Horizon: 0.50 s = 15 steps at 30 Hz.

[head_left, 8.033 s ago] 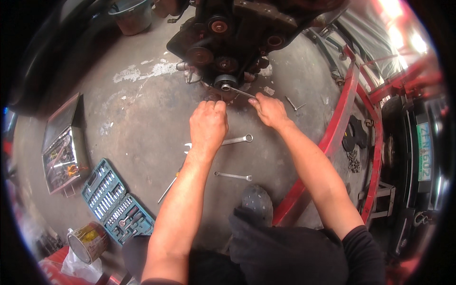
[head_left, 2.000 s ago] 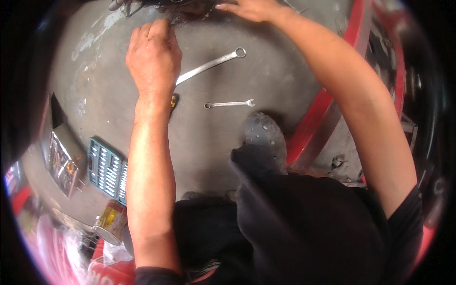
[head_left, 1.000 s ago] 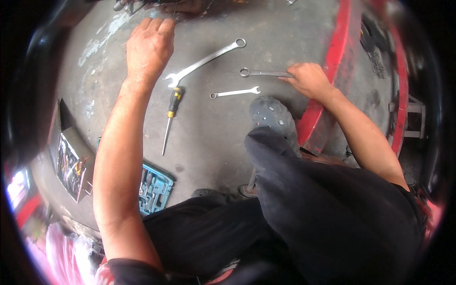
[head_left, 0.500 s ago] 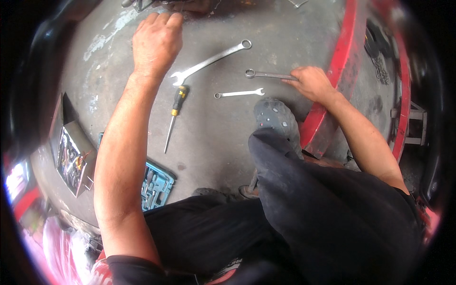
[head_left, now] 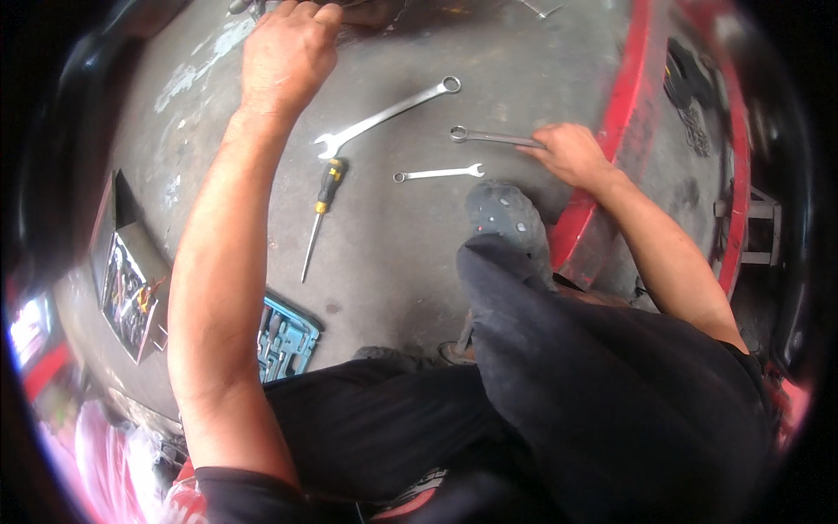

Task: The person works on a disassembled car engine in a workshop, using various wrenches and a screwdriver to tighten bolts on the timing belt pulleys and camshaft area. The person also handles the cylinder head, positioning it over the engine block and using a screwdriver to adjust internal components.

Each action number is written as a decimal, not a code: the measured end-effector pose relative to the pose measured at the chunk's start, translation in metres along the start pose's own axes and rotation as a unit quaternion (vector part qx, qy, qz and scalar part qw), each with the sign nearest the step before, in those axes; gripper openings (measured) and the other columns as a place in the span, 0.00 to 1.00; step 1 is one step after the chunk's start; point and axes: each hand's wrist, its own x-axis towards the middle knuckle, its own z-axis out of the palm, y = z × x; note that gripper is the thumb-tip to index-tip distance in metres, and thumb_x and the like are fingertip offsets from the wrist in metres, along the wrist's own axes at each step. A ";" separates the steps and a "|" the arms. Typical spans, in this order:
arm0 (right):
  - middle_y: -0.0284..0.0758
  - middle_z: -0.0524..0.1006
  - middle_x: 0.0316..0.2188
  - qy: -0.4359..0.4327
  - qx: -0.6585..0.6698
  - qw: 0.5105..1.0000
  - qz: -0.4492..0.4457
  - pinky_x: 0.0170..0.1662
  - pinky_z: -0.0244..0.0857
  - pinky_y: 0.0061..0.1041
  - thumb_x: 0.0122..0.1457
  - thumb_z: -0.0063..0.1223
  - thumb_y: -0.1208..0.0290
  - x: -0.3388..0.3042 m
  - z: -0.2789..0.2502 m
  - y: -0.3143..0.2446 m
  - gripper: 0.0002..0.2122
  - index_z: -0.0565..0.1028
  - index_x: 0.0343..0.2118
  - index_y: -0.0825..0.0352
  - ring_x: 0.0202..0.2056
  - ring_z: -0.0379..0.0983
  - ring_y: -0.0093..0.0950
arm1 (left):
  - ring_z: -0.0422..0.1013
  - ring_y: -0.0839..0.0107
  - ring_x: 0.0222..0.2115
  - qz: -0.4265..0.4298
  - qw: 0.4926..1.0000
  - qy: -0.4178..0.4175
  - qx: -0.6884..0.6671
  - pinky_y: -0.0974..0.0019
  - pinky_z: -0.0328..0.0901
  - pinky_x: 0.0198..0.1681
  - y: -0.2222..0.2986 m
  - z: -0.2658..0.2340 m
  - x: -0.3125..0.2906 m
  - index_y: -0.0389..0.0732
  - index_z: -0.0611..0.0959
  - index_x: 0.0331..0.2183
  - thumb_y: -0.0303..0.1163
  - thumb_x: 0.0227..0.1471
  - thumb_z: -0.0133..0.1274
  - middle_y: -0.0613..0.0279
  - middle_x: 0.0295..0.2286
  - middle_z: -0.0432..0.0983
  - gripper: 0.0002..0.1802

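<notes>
My left hand [head_left: 288, 57] is closed, reaching far forward at the top left beside a dark metal part [head_left: 367, 12]. Its curled fingers hide whatever they may grip. On the right, my right hand [head_left: 572, 155] is wrapped around one end of a combination wrench [head_left: 499, 137], whose ring end points left just above the floor. Between my hands lies a larger combination wrench [head_left: 388, 116], set diagonally. A smaller combination wrench [head_left: 441, 173] rests below the held one. The screwdriver [head_left: 329, 185], with black-and-yellow handle, lies with its tip toward me.
A red metal beam [head_left: 624, 105] runs along the right, beside my shoe [head_left: 502, 210]. At left stands an open metal toolbox [head_left: 155, 251] full of tools. A blue tool case [head_left: 305, 332] lies partly behind my left forearm. Cables [head_left: 685, 83] lie beyond the beam.
My left hand has shifted slightly forward, its fingertips nearer the top edge. My right hand and the wrench in it stay almost where they were.
</notes>
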 end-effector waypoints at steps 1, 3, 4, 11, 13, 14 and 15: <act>0.47 0.81 0.33 -0.013 -0.008 1.000 0.006 0.46 0.71 0.47 0.65 0.49 0.48 0.001 -0.001 -0.001 0.23 0.81 0.34 0.67 0.40 0.77 0.49 | 0.75 0.57 0.38 0.002 1.000 -0.004 0.001 0.54 0.72 0.40 -0.002 0.000 0.000 0.44 0.81 0.35 0.31 0.55 0.56 0.60 0.31 0.79 0.05; 0.47 0.81 0.32 -0.016 -0.010 1.000 0.014 0.46 0.70 0.47 0.66 0.49 0.47 0.002 -0.001 0.000 0.23 0.81 0.34 0.67 0.40 0.77 0.49 | 0.75 0.57 0.38 0.006 1.000 -0.014 0.005 0.54 0.72 0.41 -0.006 -0.001 0.002 0.44 0.82 0.36 0.31 0.55 0.55 0.60 0.32 0.79 0.05; 0.47 0.81 0.32 -0.018 -0.011 1.000 0.018 0.46 0.70 0.47 0.66 0.48 0.47 0.002 0.000 0.000 0.23 0.81 0.34 0.67 0.40 0.77 0.49 | 0.76 0.57 0.38 -0.002 1.000 -0.022 0.004 0.54 0.72 0.41 -0.005 -0.003 0.003 0.44 0.82 0.36 0.31 0.56 0.55 0.60 0.32 0.80 0.05; 0.48 0.81 0.32 -0.008 -0.001 1.000 0.018 0.45 0.70 0.47 0.65 0.49 0.46 0.001 -0.001 0.002 0.24 0.81 0.34 0.67 0.40 0.77 0.49 | 0.76 0.58 0.38 -0.003 1.000 -0.017 0.014 0.55 0.71 0.42 -0.008 -0.003 0.002 0.45 0.83 0.38 0.32 0.57 0.55 0.60 0.32 0.80 0.06; 0.48 0.81 0.32 -0.015 0.002 1.000 0.025 0.45 0.70 0.47 0.65 0.49 0.46 0.002 -0.002 0.000 0.24 0.81 0.34 0.67 0.40 0.77 0.50 | 0.76 0.57 0.38 -0.001 1.000 -0.021 0.016 0.54 0.71 0.42 -0.011 -0.006 0.001 0.45 0.83 0.38 0.32 0.58 0.55 0.60 0.32 0.80 0.06; 0.48 0.81 0.32 -0.016 0.003 1.000 0.027 0.45 0.70 0.47 0.65 0.49 0.46 0.002 -0.002 0.000 0.24 0.81 0.34 0.67 0.40 0.77 0.50 | 0.76 0.57 0.38 0.000 0.999 -0.028 0.022 0.55 0.71 0.42 -0.011 -0.007 0.002 0.45 0.83 0.38 0.32 0.57 0.55 0.60 0.32 0.80 0.06; 0.48 0.81 0.32 -0.016 0.003 0.999 0.028 0.45 0.70 0.47 0.65 0.49 0.46 0.002 -0.002 0.000 0.23 0.81 0.34 0.67 0.40 0.77 0.50 | 0.76 0.57 0.38 0.001 0.999 -0.034 0.029 0.55 0.71 0.42 -0.012 -0.008 0.002 0.45 0.83 0.38 0.32 0.57 0.55 0.60 0.32 0.80 0.06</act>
